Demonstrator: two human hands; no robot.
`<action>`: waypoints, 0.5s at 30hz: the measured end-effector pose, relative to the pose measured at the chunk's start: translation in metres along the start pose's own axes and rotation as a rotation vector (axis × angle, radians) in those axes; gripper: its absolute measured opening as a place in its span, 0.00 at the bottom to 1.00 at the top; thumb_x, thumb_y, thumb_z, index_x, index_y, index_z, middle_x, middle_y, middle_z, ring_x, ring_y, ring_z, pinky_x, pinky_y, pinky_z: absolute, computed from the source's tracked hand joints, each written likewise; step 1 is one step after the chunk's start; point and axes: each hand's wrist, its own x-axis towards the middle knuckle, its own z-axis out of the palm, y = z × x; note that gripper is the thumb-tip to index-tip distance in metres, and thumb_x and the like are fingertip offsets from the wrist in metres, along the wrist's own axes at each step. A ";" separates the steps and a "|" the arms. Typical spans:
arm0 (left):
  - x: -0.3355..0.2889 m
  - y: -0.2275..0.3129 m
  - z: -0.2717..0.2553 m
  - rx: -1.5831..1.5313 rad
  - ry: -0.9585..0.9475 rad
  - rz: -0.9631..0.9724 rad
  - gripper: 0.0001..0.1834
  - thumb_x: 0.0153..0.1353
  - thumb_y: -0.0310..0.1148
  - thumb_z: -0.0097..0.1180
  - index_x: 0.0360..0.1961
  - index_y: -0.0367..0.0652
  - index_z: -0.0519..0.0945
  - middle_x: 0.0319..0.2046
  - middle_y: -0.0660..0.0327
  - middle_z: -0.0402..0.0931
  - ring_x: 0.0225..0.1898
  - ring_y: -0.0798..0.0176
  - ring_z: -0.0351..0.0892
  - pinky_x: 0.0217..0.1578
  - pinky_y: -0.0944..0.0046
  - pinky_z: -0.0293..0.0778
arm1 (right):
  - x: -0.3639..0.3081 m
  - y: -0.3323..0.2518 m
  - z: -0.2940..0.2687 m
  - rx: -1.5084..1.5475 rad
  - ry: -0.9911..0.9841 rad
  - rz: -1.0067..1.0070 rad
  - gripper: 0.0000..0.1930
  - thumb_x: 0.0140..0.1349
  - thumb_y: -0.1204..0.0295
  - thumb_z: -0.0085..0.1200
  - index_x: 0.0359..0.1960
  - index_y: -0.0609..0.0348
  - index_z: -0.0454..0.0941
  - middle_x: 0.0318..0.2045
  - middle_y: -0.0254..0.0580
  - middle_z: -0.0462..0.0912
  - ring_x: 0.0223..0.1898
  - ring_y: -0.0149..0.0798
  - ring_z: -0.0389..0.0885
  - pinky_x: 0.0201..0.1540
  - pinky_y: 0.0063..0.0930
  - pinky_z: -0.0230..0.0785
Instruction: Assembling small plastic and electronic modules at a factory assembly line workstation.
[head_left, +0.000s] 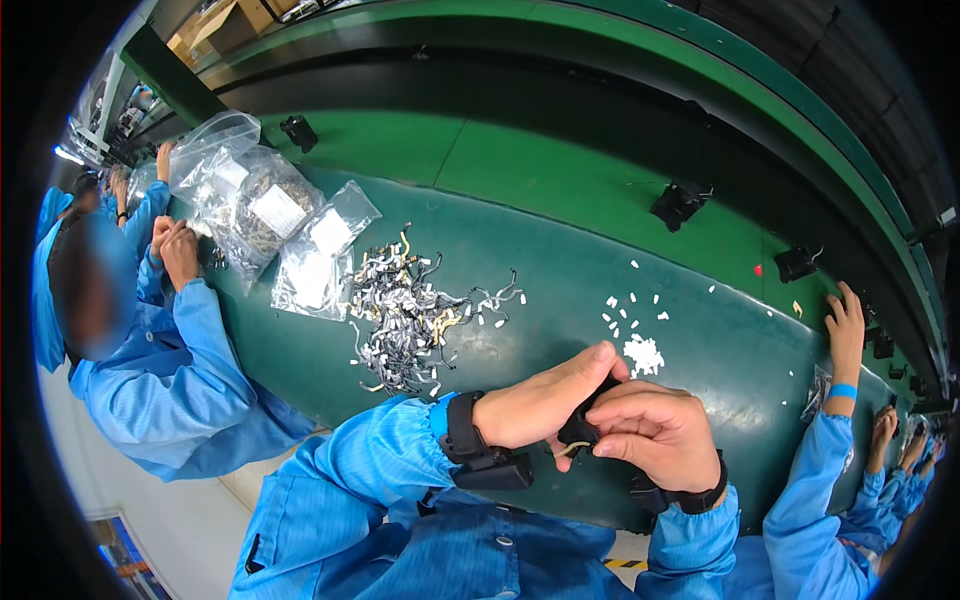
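Close in front of me, my left hand (545,400) is closed around a small black part (579,428). A short yellowish wire (573,448) sticks out below it. The fingers of my right hand (655,432) are bent against the same part from the other side, thumb and fingertips pinching at it. Most of the black part is hidden by my fingers. Just beyond my hands lies a heap of tiny white pieces (643,355), with a few scattered around it. To the left is a tangled pile of short black, white and yellow wires (405,315) with white ends.
Clear plastic bags (250,205), one full of wires, lie at the far left of the green table (540,350). Black parts (682,205) stand along the green strip behind. A co-worker in blue (165,370) sits at left; another co-worker's hand (846,325) reaches in at right.
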 end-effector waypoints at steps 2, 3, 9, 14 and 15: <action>-0.001 0.000 0.002 -0.093 -0.036 0.007 0.36 0.72 0.67 0.31 0.61 0.44 0.59 0.43 0.56 0.73 0.37 0.65 0.78 0.29 0.64 0.83 | -0.005 -0.001 -0.001 0.023 0.007 0.010 0.16 0.59 0.87 0.63 0.50 0.70 0.82 0.46 0.47 0.83 0.44 0.36 0.86 0.47 0.27 0.82; -0.001 0.000 0.003 -0.186 -0.074 0.014 0.33 0.73 0.61 0.41 0.62 0.44 0.55 0.41 0.57 0.73 0.38 0.65 0.78 0.31 0.63 0.84 | -0.007 -0.002 -0.002 0.046 0.016 0.021 0.15 0.60 0.86 0.62 0.50 0.70 0.82 0.47 0.47 0.83 0.44 0.36 0.86 0.47 0.27 0.81; 0.004 -0.015 -0.007 0.003 -0.219 0.347 0.43 0.55 0.15 0.64 0.63 0.44 0.49 0.43 0.58 0.73 0.39 0.67 0.78 0.39 0.66 0.79 | -0.002 -0.001 -0.009 0.174 -0.020 0.035 0.13 0.63 0.83 0.61 0.50 0.71 0.81 0.47 0.48 0.83 0.43 0.37 0.86 0.44 0.28 0.82; 0.000 -0.003 -0.002 -0.031 -0.279 0.234 0.41 0.56 0.12 0.61 0.63 0.45 0.50 0.45 0.57 0.71 0.45 0.65 0.77 0.42 0.63 0.81 | -0.007 -0.003 -0.011 0.190 -0.017 0.013 0.13 0.64 0.82 0.61 0.50 0.72 0.81 0.48 0.49 0.83 0.43 0.37 0.86 0.45 0.29 0.81; -0.001 -0.003 0.000 -0.056 -0.267 0.226 0.39 0.57 0.14 0.59 0.62 0.43 0.50 0.43 0.56 0.72 0.42 0.65 0.78 0.41 0.63 0.80 | -0.008 -0.004 -0.011 0.193 -0.029 0.017 0.13 0.65 0.82 0.60 0.50 0.72 0.81 0.49 0.50 0.83 0.43 0.37 0.86 0.45 0.29 0.82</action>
